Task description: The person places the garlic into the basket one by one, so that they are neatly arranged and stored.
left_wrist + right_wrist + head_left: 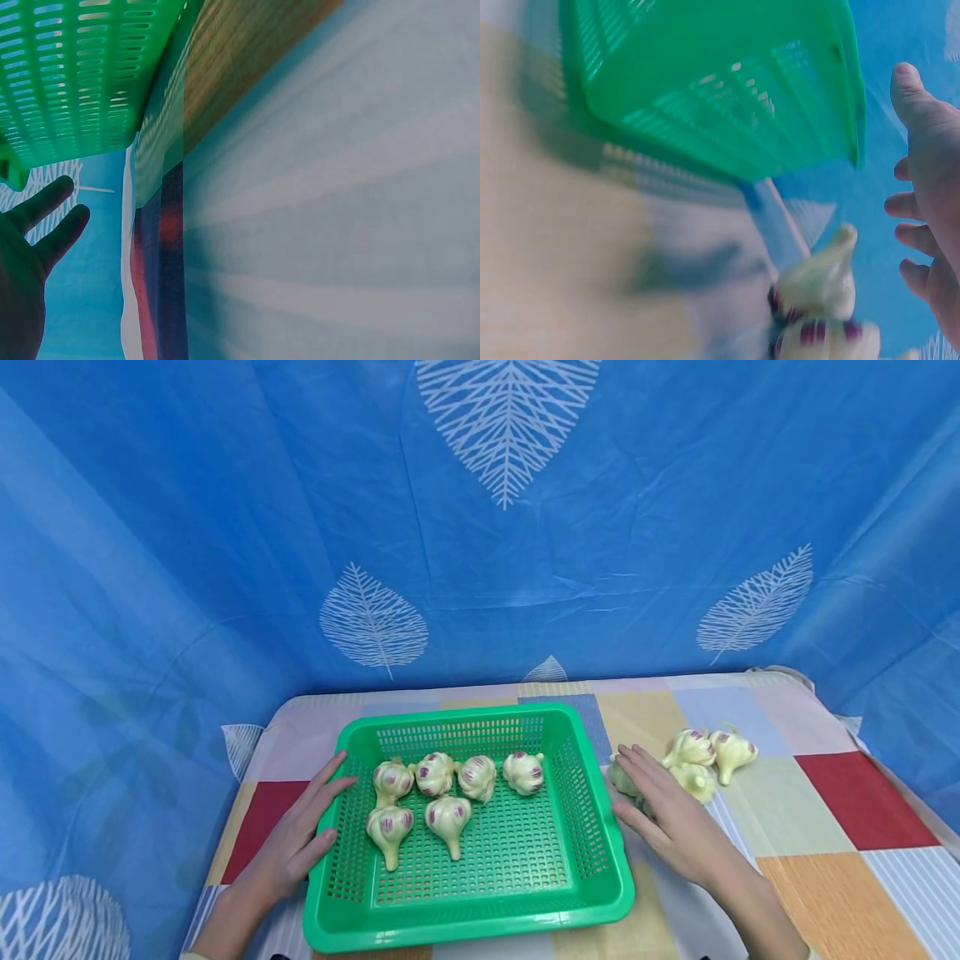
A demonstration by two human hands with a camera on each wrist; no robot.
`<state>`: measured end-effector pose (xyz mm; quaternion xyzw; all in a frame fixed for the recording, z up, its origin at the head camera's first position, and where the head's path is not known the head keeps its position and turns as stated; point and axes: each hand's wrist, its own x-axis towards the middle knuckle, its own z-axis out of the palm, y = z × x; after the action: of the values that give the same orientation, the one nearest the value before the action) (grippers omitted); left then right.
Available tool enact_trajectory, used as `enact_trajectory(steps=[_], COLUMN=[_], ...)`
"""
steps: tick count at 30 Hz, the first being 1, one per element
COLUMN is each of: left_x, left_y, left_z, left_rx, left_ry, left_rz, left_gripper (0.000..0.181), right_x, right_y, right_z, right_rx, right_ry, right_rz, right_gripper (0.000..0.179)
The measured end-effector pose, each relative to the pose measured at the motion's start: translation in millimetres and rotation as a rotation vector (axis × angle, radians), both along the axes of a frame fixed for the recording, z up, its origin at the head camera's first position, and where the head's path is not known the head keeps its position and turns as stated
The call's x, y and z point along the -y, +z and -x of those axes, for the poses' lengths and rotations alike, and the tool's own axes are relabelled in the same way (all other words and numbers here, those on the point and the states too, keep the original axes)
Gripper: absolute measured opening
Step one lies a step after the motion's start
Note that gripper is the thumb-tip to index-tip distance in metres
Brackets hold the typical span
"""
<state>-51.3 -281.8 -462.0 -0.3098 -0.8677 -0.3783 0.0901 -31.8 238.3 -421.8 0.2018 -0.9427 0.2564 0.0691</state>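
Left hand (288,839) spread at the green basket's (468,932) 9 o'clock rim; right hand (671,818), fingers extended, past the 3 o'clock rim over partly hidden garlic (621,779). Inside, six bulbs (448,818) sit from centre to 9 through 1 o'clock, mesh floor (517,856) showing toward 4. Three loose bulbs (732,757) lie at 2; the desk (795,818) stretches beyond them to its 3 o'clock edge.

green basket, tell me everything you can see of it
The green basket is rectangular and shallow, apparently plastic, with rounded corners, a smooth rim and small openings through its walls and base. It sits upright, slightly skewed, on a patchwork cloth. Six garlic bulbs lie on its base. The left hand is at its left rim, contact unclear; the right hand is beside its right side, apart from it.
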Motion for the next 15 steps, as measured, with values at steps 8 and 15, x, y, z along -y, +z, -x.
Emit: enact_trajectory(steps=[8, 15], left_x=[0.0, -0.5], left_y=[-1.1, -0.4], left_z=[-0.8, -1.4], left_rx=[0.024, 0.026], left_ry=[0.005, 0.011], left_rz=[0.004, 0.005], left_gripper=[0.057, 0.057], right_x=[-28, -50], right_y=[-18.8, -35.1], right_z=[-22.3, -45.9], right_rx=[-0.1, -0.182], right_ry=[-0.097, -0.24], right_rz=[0.123, 0.245], right_gripper=[0.062, 0.067])
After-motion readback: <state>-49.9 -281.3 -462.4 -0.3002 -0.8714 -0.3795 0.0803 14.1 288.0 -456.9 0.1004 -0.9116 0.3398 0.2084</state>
